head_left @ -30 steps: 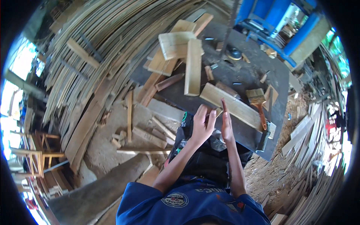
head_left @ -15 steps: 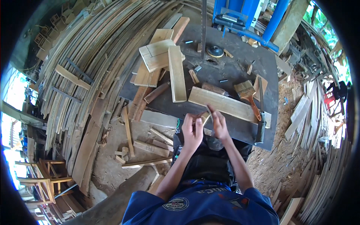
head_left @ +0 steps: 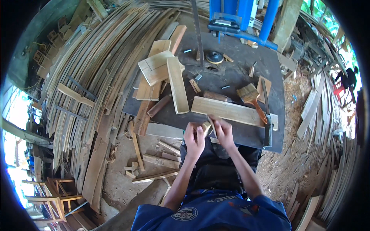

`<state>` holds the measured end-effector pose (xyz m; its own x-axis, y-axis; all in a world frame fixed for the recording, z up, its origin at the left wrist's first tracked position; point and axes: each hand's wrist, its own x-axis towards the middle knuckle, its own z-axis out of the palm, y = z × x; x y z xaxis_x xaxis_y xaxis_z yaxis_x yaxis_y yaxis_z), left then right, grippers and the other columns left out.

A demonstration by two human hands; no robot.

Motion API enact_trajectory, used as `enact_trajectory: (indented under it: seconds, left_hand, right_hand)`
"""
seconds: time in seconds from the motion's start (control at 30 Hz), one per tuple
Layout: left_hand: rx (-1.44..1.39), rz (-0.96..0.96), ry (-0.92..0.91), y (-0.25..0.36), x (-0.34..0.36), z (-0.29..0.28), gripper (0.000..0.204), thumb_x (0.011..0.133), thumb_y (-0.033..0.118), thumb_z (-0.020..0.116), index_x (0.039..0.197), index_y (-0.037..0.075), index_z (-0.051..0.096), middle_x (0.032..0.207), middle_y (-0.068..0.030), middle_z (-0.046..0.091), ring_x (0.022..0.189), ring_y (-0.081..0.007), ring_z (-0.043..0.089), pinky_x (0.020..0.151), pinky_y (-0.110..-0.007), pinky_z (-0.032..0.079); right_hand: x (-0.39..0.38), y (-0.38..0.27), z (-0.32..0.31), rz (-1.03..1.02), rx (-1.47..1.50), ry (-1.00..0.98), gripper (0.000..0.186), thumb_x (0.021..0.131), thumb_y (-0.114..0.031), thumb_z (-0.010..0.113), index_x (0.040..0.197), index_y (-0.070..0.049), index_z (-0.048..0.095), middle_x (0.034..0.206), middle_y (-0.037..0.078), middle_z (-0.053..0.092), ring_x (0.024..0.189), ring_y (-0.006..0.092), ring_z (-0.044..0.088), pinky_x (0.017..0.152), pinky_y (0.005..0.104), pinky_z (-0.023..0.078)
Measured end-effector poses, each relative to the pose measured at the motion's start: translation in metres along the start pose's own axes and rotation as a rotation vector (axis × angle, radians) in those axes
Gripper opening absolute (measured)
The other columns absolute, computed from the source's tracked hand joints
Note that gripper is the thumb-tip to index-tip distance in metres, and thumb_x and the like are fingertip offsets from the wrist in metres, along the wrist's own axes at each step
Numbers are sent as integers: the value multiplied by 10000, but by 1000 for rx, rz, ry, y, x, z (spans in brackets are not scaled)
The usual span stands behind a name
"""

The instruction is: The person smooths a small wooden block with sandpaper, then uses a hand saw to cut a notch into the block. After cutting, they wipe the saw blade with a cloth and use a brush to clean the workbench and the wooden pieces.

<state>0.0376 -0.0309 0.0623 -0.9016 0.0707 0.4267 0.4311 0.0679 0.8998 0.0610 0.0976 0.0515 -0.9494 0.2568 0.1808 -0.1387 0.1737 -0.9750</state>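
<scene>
Above my lap, at the table's near edge, my left hand (head_left: 195, 138) is closed around a small pale wooden piece (head_left: 207, 126). My right hand (head_left: 224, 133) pinches a thin, flat, brownish piece (head_left: 211, 121) against it; whether this is sandpaper I cannot make out. Just beyond my hands lies a long pale board (head_left: 227, 110) on the dark table (head_left: 246, 137). A wide paintbrush (head_left: 249, 94) with an orange handle rests across that board's right end. Next to it lies a hacksaw-like metal tool (head_left: 267, 127).
An upright saw blade (head_left: 198, 34) rises from the table, with a round black disc (head_left: 214, 57) beside it. Stacked boards (head_left: 154, 69) cover the table's left side. Blue machinery (head_left: 246, 19) stands behind. Offcuts (head_left: 160, 161) litter the floor, and long planks (head_left: 96, 46) are piled left.
My right hand has tilted lower and leftward over the wooden piece, its fingers now more curled. Both hands still hold their things. The whole view has shifted slightly.
</scene>
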Motion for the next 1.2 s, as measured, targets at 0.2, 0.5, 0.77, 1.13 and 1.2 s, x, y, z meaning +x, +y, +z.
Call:
enact_trajectory:
  seconds: [0.2, 0.5, 0.77, 1.13, 1.2]
  left_hand:
    - [66, 49, -14, 0, -3, -1, 179, 885, 135, 455, 764, 8, 489, 681, -105, 514, 586, -219, 507, 548, -310, 397]
    - [18, 5, -7, 14, 3, 5, 188, 902, 153, 437, 797, 5, 487, 692, -97, 506, 584, -192, 503, 552, -295, 396]
    - [45, -27, -48, 16, 3, 11, 144, 875, 117, 454, 809, -1, 503, 741, -124, 514, 624, -260, 514, 551, -333, 388]
    - [134, 139, -83, 22, -8, 13, 144, 910, 117, 411, 854, -4, 466, 793, -95, 487, 708, -161, 465, 655, -286, 386]
    - [115, 94, -70, 26, -6, 17, 150, 912, 125, 416, 856, -7, 461, 779, -87, 487, 700, -150, 462, 646, -279, 383]
  right_hand:
    - [-10, -21, 8, -307, 60, 4, 263, 918, -128, 442, 1085, 28, 572, 1040, 127, 621, 953, 157, 559, 863, 282, 409]
    - [-2, 10, -4, -72, 82, -57, 310, 913, -145, 433, 1178, 0, 506, 1206, 143, 528, 1212, 287, 409, 1021, 337, 273]
    - [-9, 9, -9, -105, -52, -192, 662, 912, -473, 273, 1384, -21, 162, 1448, 165, 130, 1345, 327, 55, 1079, 416, 47]
    - [-27, -18, -6, -138, 58, -236, 803, 851, -389, 483, 1387, 9, 36, 1458, 183, -3, 1345, 299, -61, 1080, 387, 1]
    - [-27, -24, -11, -111, 149, -269, 767, 856, -322, 461, 1388, 4, 15, 1459, 182, -9, 1348, 283, -60, 1082, 371, 9]
